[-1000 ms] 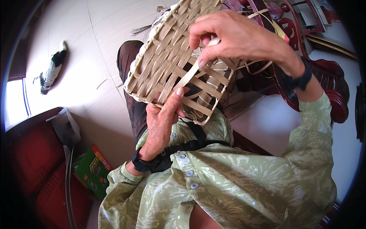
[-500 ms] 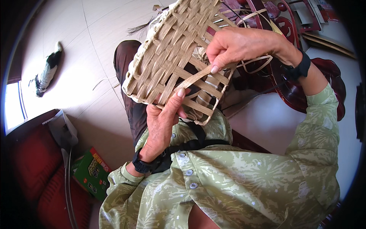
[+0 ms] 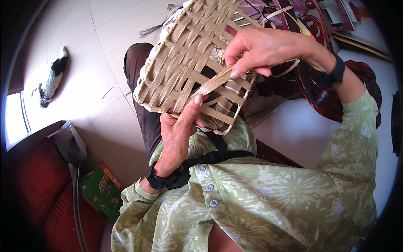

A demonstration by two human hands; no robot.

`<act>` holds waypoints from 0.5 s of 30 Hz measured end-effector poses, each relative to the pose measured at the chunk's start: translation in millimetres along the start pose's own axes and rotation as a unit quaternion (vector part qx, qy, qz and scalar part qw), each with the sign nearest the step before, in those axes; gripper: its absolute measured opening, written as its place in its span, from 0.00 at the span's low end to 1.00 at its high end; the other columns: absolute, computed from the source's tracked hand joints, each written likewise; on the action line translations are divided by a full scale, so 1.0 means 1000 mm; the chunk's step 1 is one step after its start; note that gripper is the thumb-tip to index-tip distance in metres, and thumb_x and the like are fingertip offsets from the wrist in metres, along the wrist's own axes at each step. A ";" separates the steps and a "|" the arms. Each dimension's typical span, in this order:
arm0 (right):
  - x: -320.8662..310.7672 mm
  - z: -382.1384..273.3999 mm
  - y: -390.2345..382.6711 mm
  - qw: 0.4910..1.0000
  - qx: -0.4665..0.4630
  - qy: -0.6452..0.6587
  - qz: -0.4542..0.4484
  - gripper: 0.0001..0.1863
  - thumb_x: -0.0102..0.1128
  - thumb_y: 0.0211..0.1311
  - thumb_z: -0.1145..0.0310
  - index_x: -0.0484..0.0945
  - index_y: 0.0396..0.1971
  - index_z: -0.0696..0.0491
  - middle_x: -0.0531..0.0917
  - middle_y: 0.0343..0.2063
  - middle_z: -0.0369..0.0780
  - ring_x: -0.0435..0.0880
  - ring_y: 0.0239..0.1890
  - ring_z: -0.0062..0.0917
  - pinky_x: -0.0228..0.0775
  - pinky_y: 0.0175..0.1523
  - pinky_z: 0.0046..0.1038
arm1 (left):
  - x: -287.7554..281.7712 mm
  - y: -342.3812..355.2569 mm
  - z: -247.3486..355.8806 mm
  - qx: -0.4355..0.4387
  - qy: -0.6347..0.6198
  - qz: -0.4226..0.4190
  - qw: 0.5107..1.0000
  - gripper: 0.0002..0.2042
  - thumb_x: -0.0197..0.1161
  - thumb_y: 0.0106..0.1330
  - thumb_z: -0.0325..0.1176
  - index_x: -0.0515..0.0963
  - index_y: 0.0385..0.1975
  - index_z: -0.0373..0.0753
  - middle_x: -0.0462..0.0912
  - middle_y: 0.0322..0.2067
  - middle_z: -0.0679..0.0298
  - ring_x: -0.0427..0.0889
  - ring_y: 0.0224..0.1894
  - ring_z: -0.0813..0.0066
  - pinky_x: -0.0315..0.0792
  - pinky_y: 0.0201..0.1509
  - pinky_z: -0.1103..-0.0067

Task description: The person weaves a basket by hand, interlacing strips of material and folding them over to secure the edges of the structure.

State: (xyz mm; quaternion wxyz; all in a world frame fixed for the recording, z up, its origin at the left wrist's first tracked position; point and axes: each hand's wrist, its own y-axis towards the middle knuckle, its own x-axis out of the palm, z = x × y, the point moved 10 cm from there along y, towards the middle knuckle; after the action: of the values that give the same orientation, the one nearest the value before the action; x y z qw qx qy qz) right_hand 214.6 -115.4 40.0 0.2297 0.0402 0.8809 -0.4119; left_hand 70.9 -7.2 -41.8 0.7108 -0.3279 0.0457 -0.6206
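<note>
A tan woven basket (image 3: 184, 54) rests tilted over my lap, closely plaited on its left part and open-latticed toward its lower right. With thumb on top and fingers underneath, my left hand (image 3: 178, 134) grips the basket's lower edge. A flat tan weaving strip (image 3: 215, 82) runs from under that thumb up to the right. My right hand (image 3: 262, 50) pinches this strip between thumb and forefinger, above the open lattice. Thin loose strip ends trail to the right behind my right wrist. The fingertips of my left hand are partly hidden beneath the weave.
A dark red carved wooden chair (image 3: 317, 94) stands at the right. On the pale tiled floor (image 3: 113, 54) lies a black and white furry animal or object (image 3: 53, 80). At lower left are a long-handled dustpan (image 3: 70, 143), a green box (image 3: 102, 191) and a red seat (image 3: 33, 185).
My right hand has shifted slightly left and drawn the strip a little straighter, its other fingers now looser. The left hand stays on the basket's edge.
</note>
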 end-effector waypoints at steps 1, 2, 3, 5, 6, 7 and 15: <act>-0.006 -0.016 -0.006 0.995 -0.041 -0.068 0.052 0.10 0.65 0.60 0.63 0.84 0.32 0.55 0.78 0.12 0.39 0.76 0.15 0.25 0.66 0.24 0.30 | 0.000 0.000 0.001 0.001 0.000 0.000 1.000 0.16 0.63 0.73 0.45 0.84 0.45 0.36 0.71 0.17 0.76 0.59 0.16 0.90 0.49 0.20 0.88; -0.010 -0.034 -0.015 0.982 -0.083 -0.135 0.103 0.10 0.65 0.59 0.62 0.84 0.31 0.55 0.79 0.14 0.40 0.79 0.18 0.29 0.70 0.28 0.33 | 0.000 0.000 0.001 0.001 0.000 0.001 1.000 0.16 0.63 0.73 0.45 0.84 0.45 0.37 0.71 0.16 0.76 0.59 0.16 0.90 0.49 0.20 0.88; -0.013 -0.045 -0.024 0.954 -0.079 -0.240 0.159 0.11 0.66 0.58 0.61 0.84 0.29 0.55 0.81 0.20 0.43 0.83 0.28 0.40 0.72 0.35 0.39 | 0.000 0.000 0.002 0.001 -0.004 -0.001 1.000 0.16 0.64 0.73 0.45 0.85 0.44 0.38 0.72 0.16 0.75 0.60 0.16 0.91 0.50 0.20 0.88; -0.009 -0.056 -0.034 0.909 -0.129 -0.326 0.226 0.12 0.66 0.58 0.61 0.83 0.29 0.56 0.81 0.22 0.43 0.84 0.29 0.41 0.72 0.36 0.40 | 0.000 0.001 0.002 0.000 -0.013 -0.003 1.000 0.15 0.65 0.72 0.45 0.87 0.43 0.40 0.75 0.16 0.75 0.63 0.16 0.91 0.52 0.20 0.88; -0.006 -0.059 -0.039 0.880 -0.152 -0.369 0.258 0.13 0.66 0.59 0.60 0.83 0.28 0.56 0.80 0.23 0.43 0.84 0.30 0.41 0.72 0.37 0.41 | 0.000 0.001 0.002 0.001 -0.009 -0.001 1.000 0.15 0.65 0.72 0.45 0.86 0.43 0.39 0.75 0.16 0.75 0.63 0.16 0.91 0.52 0.19 0.87; -0.006 -0.059 -0.041 0.873 -0.183 -0.358 0.275 0.11 0.66 0.59 0.62 0.83 0.28 0.56 0.78 0.24 0.42 0.83 0.30 0.42 0.71 0.36 0.40 | -0.001 0.001 0.002 0.002 -0.006 0.001 1.000 0.15 0.65 0.72 0.45 0.86 0.43 0.39 0.75 0.16 0.75 0.63 0.16 0.91 0.52 0.19 0.87; -0.005 -0.009 -0.020 0.989 -0.060 0.088 0.104 0.14 0.69 0.61 0.61 0.82 0.25 0.57 0.76 0.18 0.27 0.69 0.21 0.12 0.57 0.25 0.22 | -0.001 0.000 -0.001 -0.006 -0.002 0.005 1.000 0.16 0.64 0.72 0.46 0.85 0.44 0.39 0.72 0.16 0.76 0.60 0.15 0.91 0.49 0.19 0.88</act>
State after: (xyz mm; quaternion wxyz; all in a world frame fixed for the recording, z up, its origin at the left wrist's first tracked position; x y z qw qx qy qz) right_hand 210.8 -121.2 61.3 0.1953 0.1541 0.9116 -0.3274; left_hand 70.7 -6.5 -42.8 0.7119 -0.3331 0.0496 -0.6163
